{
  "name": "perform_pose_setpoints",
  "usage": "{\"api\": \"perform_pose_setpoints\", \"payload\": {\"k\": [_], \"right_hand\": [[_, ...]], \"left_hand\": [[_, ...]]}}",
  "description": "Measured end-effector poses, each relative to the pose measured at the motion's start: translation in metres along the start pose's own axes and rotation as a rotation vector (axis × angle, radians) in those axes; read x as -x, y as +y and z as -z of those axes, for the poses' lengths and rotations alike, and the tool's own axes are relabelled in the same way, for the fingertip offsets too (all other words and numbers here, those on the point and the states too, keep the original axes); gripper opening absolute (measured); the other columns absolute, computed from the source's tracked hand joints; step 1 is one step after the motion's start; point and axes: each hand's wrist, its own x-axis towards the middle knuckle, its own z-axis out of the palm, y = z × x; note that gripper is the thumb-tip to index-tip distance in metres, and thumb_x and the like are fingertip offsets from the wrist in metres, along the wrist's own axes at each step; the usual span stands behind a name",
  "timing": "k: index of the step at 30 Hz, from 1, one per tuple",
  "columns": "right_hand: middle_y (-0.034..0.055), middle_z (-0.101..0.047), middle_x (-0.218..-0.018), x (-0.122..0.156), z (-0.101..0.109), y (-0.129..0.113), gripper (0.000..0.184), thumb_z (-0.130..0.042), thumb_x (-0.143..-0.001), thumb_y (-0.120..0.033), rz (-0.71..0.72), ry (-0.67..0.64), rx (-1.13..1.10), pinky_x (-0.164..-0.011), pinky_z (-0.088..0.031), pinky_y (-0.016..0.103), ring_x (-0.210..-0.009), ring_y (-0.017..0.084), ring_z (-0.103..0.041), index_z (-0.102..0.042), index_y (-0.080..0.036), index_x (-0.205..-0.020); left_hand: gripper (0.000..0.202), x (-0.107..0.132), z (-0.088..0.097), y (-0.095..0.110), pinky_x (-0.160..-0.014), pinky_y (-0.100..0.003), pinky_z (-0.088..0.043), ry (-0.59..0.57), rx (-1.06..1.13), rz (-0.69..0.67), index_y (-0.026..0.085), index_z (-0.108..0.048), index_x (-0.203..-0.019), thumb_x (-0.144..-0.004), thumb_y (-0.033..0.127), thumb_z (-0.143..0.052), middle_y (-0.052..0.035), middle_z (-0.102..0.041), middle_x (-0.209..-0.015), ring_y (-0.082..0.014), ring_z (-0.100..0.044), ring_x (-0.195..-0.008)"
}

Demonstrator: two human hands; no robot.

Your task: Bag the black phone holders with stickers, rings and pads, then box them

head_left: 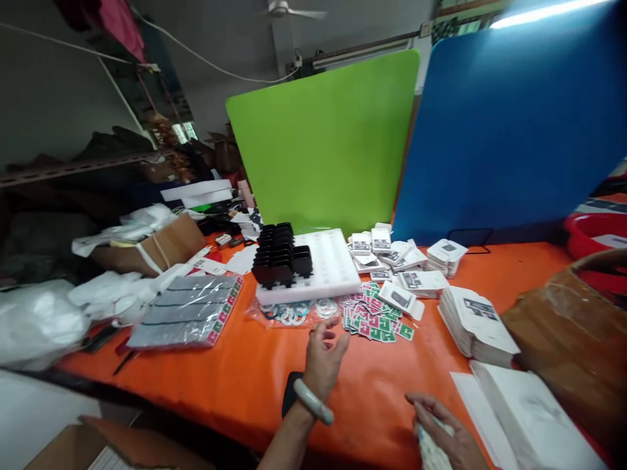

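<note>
My left hand [323,363], with a pale bangle [313,401] at its wrist, hovers over the orange table with fingers loosely bent and apart, holding nothing. Just ahead of it lie a pile of small red and green printed cards [375,320] and a clear bag of ring-shaped pieces [289,313]. Beside the left wrist is a flat black piece [290,391], partly covered by the arm. At the lower right my right hand [453,434] is closed around a pale, whitish thing [434,450], which the fingers partly hide.
A white foam tray [336,261] carries black parts [277,254]. Small white boxes [421,282] and flat box stacks [480,320] lie right, near a brown carton [578,346]. A plastic-wrapped grey pack [189,310] lies left. Green [328,143] and blue [504,130] panels stand behind.
</note>
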Motion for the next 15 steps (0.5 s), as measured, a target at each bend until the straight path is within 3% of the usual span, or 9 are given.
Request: {"api": "perform_pose_setpoints", "payload": {"k": [3,6,8,11,15], "right_hand": [[-0.0018,-0.058,-0.057,-0.008,-0.037,-0.016,0.042,-0.074,-0.062,-0.055,0.073,-0.137,0.138,-0.043,-0.038,0.024,-0.046,0.013,-0.050,-0.065,-0.019,-0.081],[-0.0031,-0.055,-0.054,-0.024,-0.071,-0.021,0.038,-0.068,-0.070,-0.053,0.149,-0.273,0.287,-0.043,-0.037,0.024,-0.043,0.012,-0.048,-0.061,-0.018,-0.083],[-0.0034,-0.054,-0.054,-0.035,-0.090,-0.016,0.031,-0.064,-0.073,-0.048,0.211,-0.338,0.402,-0.046,-0.037,0.024,-0.045,0.013,-0.049,-0.060,-0.018,-0.082],[-0.0019,-0.057,-0.059,-0.044,-0.114,0.000,0.021,-0.059,-0.076,-0.038,0.301,-0.427,0.635,-0.052,-0.039,0.026,-0.051,0.015,-0.052,-0.061,-0.018,-0.083],[0.0061,-0.067,-0.084,-0.040,-0.138,0.020,0.018,-0.058,-0.076,-0.028,0.433,-0.457,0.893,-0.068,-0.041,0.029,-0.076,0.020,-0.060,-0.061,-0.017,-0.090]], "left_hand": [[0.033,0.014,0.060,-0.024,-0.083,-0.032,-0.047,0.155,-0.184,-0.022,0.017,-0.061,-0.106,-0.077,0.031,-0.059,-0.0107,-0.061,-0.111,-0.0200,-0.058,-0.093],[0.034,0.036,0.094,-0.049,-0.090,-0.035,-0.045,0.193,-0.363,0.034,0.015,-0.061,-0.108,-0.077,0.030,-0.057,-0.0125,-0.061,-0.112,-0.0232,-0.057,-0.101],[0.039,0.051,0.101,-0.063,-0.097,-0.036,-0.042,0.150,-0.458,0.083,0.014,-0.060,-0.112,-0.075,0.027,-0.059,-0.0133,-0.058,-0.117,-0.0250,-0.054,-0.110],[0.049,0.066,0.099,-0.078,-0.100,-0.033,-0.039,0.014,-0.531,0.173,0.013,-0.056,-0.120,-0.072,0.020,-0.062,-0.0134,-0.056,-0.120,-0.0240,-0.053,-0.113],[0.058,0.069,0.090,-0.085,-0.099,-0.028,-0.038,-0.048,-0.598,0.242,0.011,-0.052,-0.125,-0.069,0.014,-0.063,-0.0134,-0.054,-0.120,-0.0223,-0.053,-0.112]]}}
